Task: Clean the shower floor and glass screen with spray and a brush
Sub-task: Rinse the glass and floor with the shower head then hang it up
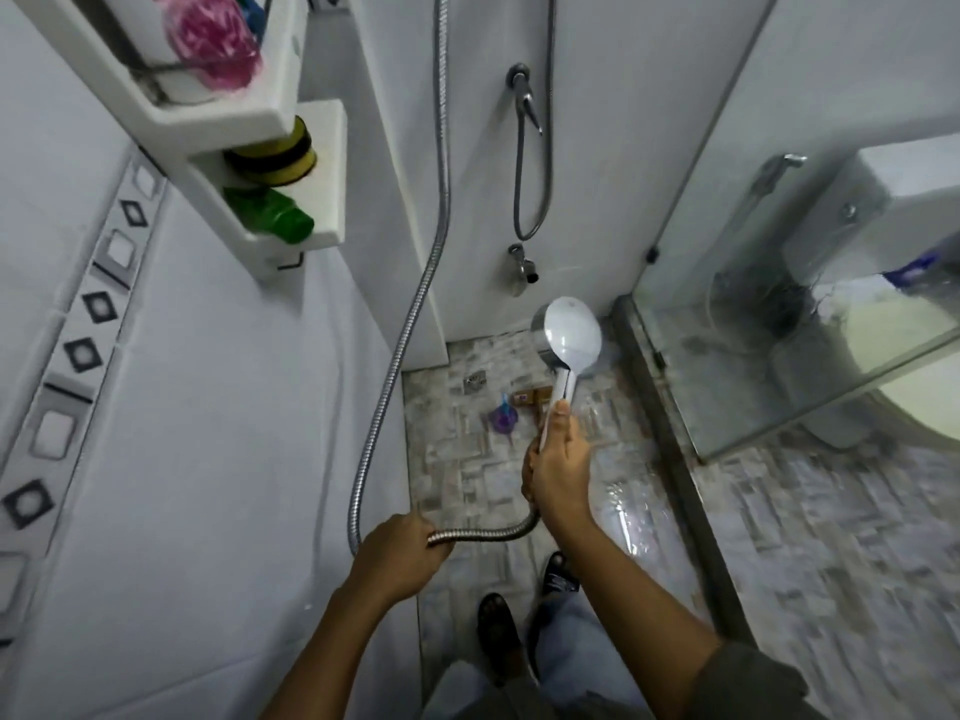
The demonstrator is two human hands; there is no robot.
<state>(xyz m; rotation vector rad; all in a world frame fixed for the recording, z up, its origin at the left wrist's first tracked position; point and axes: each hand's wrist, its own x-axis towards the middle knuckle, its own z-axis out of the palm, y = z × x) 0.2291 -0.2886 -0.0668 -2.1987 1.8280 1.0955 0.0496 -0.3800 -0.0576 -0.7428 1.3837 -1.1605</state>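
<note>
My right hand [558,467] grips the handle of a white shower head [571,337], held up over the wet patterned shower floor [467,459] with its face turned toward me. My left hand [397,556] is closed around the metal shower hose [415,314], which loops from that hand up the wall. On the floor near the drain [474,380] lie a purple and blue spray bottle [501,415] and a brown brush [531,396], partly hidden behind the shower head handle. The glass screen [779,324] stands at the right, streaked and wet.
A white wall shelf [249,111] at upper left holds a pink sponge, a yellow and black pad and a green bottle. Taps and a second hose hang on the back wall [524,101]. A toilet shows behind the glass. My sandalled feet [501,631] stand on the floor.
</note>
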